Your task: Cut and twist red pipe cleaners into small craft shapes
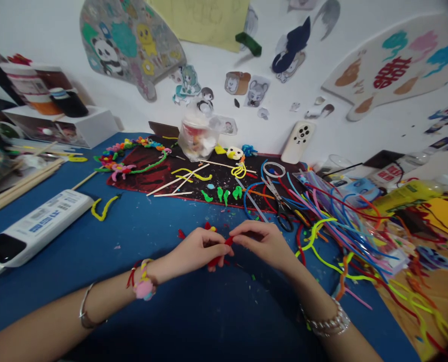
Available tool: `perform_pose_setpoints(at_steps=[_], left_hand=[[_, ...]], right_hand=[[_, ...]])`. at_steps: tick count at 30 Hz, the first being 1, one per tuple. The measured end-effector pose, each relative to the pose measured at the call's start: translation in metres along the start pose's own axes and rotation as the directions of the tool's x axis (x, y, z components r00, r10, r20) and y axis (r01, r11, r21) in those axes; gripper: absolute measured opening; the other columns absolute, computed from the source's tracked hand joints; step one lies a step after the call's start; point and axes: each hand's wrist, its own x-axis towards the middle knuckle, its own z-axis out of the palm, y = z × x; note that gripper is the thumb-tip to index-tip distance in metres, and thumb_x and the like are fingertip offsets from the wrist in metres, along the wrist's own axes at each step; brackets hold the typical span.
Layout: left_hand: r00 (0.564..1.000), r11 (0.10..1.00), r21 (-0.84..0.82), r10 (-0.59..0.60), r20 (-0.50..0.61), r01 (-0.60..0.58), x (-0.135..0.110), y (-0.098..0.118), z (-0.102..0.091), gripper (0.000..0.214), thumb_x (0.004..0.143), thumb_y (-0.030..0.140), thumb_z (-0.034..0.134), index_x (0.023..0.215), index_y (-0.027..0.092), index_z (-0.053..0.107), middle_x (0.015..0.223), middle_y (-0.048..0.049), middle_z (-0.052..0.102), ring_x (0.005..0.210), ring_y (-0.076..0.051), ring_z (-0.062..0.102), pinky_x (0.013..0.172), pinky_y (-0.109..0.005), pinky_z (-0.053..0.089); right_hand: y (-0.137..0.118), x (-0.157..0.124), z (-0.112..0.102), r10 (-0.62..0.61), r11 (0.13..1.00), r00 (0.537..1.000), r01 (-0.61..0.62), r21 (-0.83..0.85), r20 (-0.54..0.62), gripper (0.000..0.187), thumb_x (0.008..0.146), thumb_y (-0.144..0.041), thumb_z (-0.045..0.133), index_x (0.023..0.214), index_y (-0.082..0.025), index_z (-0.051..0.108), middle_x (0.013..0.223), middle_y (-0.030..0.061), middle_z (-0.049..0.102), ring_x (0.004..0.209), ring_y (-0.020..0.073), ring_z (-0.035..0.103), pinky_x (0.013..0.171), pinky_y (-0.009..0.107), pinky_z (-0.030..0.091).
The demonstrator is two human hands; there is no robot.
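My left hand (pixel 205 247) is closed around a red pipe-cleaner piece (pixel 213 262), probably a flower, with a bit of yellow near its top. Most of that piece is hidden behind my fingers. My right hand (pixel 263 244) pinches a red fuzzy end (pixel 229 241) of it between thumb and fingertips, so both hands meet over the blue tabletop (pixel 141 311). Just beyond them lie several small green pipe-cleaner leaves (pixel 224 195) on a dark red mat (pixel 152 173).
Black-handled scissors (pixel 282 208) and a heap of loose pipe cleaners (pixel 344 226) lie to the right. A pipe-cleaner wreath (pixel 133 146) sits at back left, near a white glue gun or similar device (pixel 46 226). A phone (pixel 298 141) leans against the wall. Thin sticks (pixel 179 182) cross on the mat.
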Motion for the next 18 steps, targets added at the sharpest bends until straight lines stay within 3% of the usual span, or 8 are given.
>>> perform_pose_setpoints(at_steps=[5,9,14,18], left_hand=[[0.999,0.999,-0.037,0.035,0.022,-0.035,0.0018,-0.0018,0.0003,0.032,0.087,0.036,0.039,0.084,0.011,0.06,0.063,-0.0004,0.059,0.044,-0.006,0.05,0.043,-0.017,0.037],[0.999,0.997,-0.075,0.027,0.042,-0.023,0.0035,-0.0039,0.0005,0.031,0.087,0.037,0.039,0.082,0.012,0.056,0.062,0.0001,0.058,0.043,-0.006,0.05,0.041,-0.017,0.037],[0.999,0.999,0.012,0.044,-0.007,-0.044,0.004,-0.0067,0.0003,0.03,0.087,0.038,0.038,0.078,0.014,0.053,0.056,0.0035,0.052,0.043,-0.006,0.05,0.043,-0.018,0.038],[0.999,0.996,0.071,0.052,-0.016,-0.05,0.0038,-0.0075,0.0005,0.028,0.088,0.036,0.038,0.077,0.015,0.052,0.056,0.0047,0.05,0.043,-0.006,0.048,0.044,-0.018,0.038]], right_hand=[[-0.0006,-0.0003,0.0008,-0.007,1.0,1.0,0.007,0.007,0.011,0.01,0.078,-0.025,0.06,0.083,-0.021,0.068,0.08,0.0024,0.066,0.073,0.0146,0.06,0.068,0.026,0.047],[-0.0021,0.0,0.0009,-0.022,1.0,0.999,0.022,-0.004,0.034,0.011,0.079,-0.025,0.059,0.083,-0.021,0.067,0.079,0.0023,0.065,0.074,0.0147,0.06,0.07,0.026,0.046],[-0.0031,0.0,-0.0015,0.051,0.999,0.996,-0.049,-0.02,0.071,0.018,0.085,-0.031,0.05,0.08,-0.018,0.061,0.075,0.0017,0.061,0.07,0.013,0.056,0.065,0.024,0.044],[-0.0037,-0.0017,-0.0001,0.083,0.99,0.976,-0.057,-0.131,0.201,0.032,0.091,-0.034,0.036,0.07,-0.017,0.052,0.06,-0.003,0.049,0.056,0.0089,0.044,0.053,0.02,0.036]])
